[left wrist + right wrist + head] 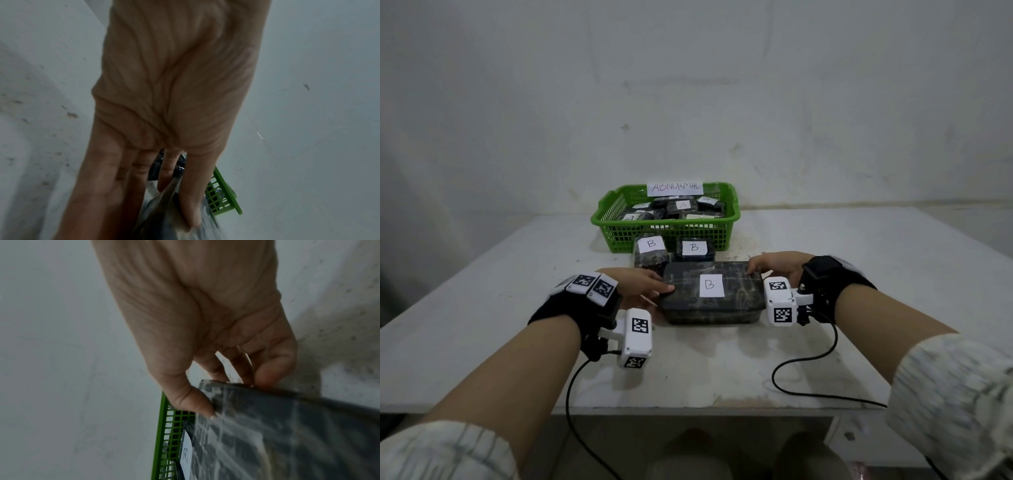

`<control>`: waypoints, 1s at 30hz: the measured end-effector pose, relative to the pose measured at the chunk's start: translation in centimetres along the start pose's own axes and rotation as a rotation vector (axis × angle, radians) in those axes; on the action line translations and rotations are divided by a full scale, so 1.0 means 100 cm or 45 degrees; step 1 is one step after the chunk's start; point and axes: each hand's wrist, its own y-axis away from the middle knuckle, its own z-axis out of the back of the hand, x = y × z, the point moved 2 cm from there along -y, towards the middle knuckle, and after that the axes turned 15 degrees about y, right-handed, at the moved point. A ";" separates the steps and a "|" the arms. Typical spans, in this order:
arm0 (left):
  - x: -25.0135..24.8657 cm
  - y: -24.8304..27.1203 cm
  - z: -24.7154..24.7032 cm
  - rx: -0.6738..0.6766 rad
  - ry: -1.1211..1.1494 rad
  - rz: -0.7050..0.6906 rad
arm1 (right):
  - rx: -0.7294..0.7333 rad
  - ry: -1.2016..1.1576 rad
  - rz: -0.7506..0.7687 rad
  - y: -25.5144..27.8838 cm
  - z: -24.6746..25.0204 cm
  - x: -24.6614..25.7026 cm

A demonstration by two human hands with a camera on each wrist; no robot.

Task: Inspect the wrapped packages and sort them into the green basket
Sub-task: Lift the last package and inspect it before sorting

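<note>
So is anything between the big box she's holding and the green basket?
Yes. Two small packages marked B sit on the table directly between the large package and the green basket. Lifting it over them would probably clear the way.

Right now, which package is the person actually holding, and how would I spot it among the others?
Find the green plastic lattice basket at the back of the white table; two small dark wrapped packages labelled B stand just in front of it. Nearer the person lies the large flat dark plastic-wrapped package, gripped at its ends by the left hand and right hand. It is the biggest.
</note>
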 end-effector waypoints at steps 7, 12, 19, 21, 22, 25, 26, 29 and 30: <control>0.000 0.000 0.000 0.000 0.110 0.044 | -0.077 -0.054 -0.018 -0.004 -0.004 0.006; -0.001 -0.004 0.003 -0.083 0.151 0.030 | -0.106 -0.129 -0.033 -0.007 -0.005 0.003; -0.002 -0.006 -0.002 -0.127 0.193 -0.010 | -0.149 -0.185 -0.015 -0.012 0.000 -0.002; -0.002 -0.011 -0.001 -0.173 0.181 -0.033 | -0.172 -0.229 0.005 -0.012 -0.001 -0.001; -0.002 -0.013 0.000 -0.195 0.178 -0.045 | -0.178 -0.255 0.012 -0.012 -0.001 -0.001; 0.000 -0.015 0.003 -0.220 0.149 -0.044 | -0.171 -0.294 0.017 -0.008 -0.004 -0.002; 0.001 -0.016 0.004 -0.214 0.139 -0.044 | -0.165 -0.310 0.022 -0.008 -0.005 -0.003; 0.002 -0.015 0.005 -0.216 0.061 -0.024 | -0.136 -0.355 0.042 -0.002 -0.008 -0.005; 0.001 -0.015 0.006 -0.226 0.035 -0.023 | -0.131 -0.369 0.048 -0.001 -0.009 -0.007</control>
